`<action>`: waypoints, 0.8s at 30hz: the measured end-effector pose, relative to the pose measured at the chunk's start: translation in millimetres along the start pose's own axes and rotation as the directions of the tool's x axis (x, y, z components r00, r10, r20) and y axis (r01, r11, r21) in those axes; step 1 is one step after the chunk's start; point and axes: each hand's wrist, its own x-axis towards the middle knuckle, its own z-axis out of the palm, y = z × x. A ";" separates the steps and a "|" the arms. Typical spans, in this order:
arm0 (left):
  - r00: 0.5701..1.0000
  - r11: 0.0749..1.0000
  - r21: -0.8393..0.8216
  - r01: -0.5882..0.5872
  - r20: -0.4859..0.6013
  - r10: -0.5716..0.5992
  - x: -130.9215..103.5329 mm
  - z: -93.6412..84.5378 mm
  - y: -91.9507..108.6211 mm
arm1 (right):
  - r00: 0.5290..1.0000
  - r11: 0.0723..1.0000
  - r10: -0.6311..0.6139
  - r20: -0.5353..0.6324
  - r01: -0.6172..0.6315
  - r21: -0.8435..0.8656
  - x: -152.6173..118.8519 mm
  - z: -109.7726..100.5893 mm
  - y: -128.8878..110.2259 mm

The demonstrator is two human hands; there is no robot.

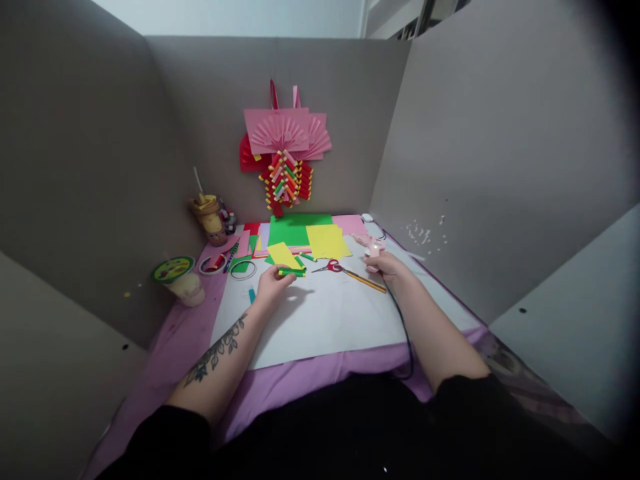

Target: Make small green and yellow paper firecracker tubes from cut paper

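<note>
Biggest thing here is the grey partition (325,80), walling in a table under a purple cloth (300,383). A white sheet (320,320) covers most of that. Pink and red paper decorations (285,130) hang on the back panel, then there's a green sheet (290,230) lying near the back with a yellow sheet (327,241) partly over it. 2 cups stand off to the left.

Right hand (393,265) has its fingers wrapped round a pink glue gun (375,247), dark cord trailing down. Left hand (273,283) is pinching a little green roll (292,273) with yellow ends, just above the white sheet. Between the hands: yellow pencil (369,281), red-handled scissors (334,266) touching or nearly (can't tell), plus 2 more green rolls (309,257) behind.
</note>
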 end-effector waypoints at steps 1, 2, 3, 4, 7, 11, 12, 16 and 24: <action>1.000 1.000 -0.003 -0.004 -0.001 0.004 -0.5 0.6 1.0 | 0.997 0.995 0.047 0.063 -0.052 0.089 -6.8 5.1 -5.2; 1.000 1.000 -0.006 -0.005 -0.004 0.005 -1.0 1.0 1.9 | 0.992 0.984 0.073 0.108 -0.089 0.152 -13.9 12.1 -11.1; 1.000 1.000 -0.006 -0.003 -0.008 0.003 -1.4 1.4 2.5 | 0.989 0.978 0.074 0.129 -0.097 0.184 -21.2 21.0 -17.2; 1.000 1.000 -0.001 0.001 -0.012 -0.001 -1.8 1.6 2.8 | 0.986 0.979 0.061 0.155 -0.089 0.186 -28.5 31.4 -23.1; 1.000 1.000 0.016 0.008 -0.017 -0.008 -1.8 1.5 0.8 | 0.976 0.989 -0.053 0.209 0.022 0.149 -48.1 67.1 -35.6; 1.000 0.999 0.033 -0.003 -0.011 0.003 -0.6 1.8 -4.8 | 0.953 0.985 -0.132 0.272 0.096 0.143 -66.1 106.8 -35.4; 1.000 0.999 0.038 -0.002 -0.010 0.003 -0.6 2.1 -5.8 | 0.945 0.985 -0.143 0.296 0.106 0.137 -69.0 113.0 -33.0; 1.000 0.998 0.064 -0.013 0.020 0.012 -1.4 3.4 -6.5 | 0.898 0.985 -0.156 0.410 0.174 -0.006 -76.1 121.9 -20.1; 0.992 0.974 0.191 -0.121 0.045 0.114 -2.4 3.8 -10.4 | 0.871 0.917 -0.181 0.456 0.317 -0.241 -72.7 117.8 0.5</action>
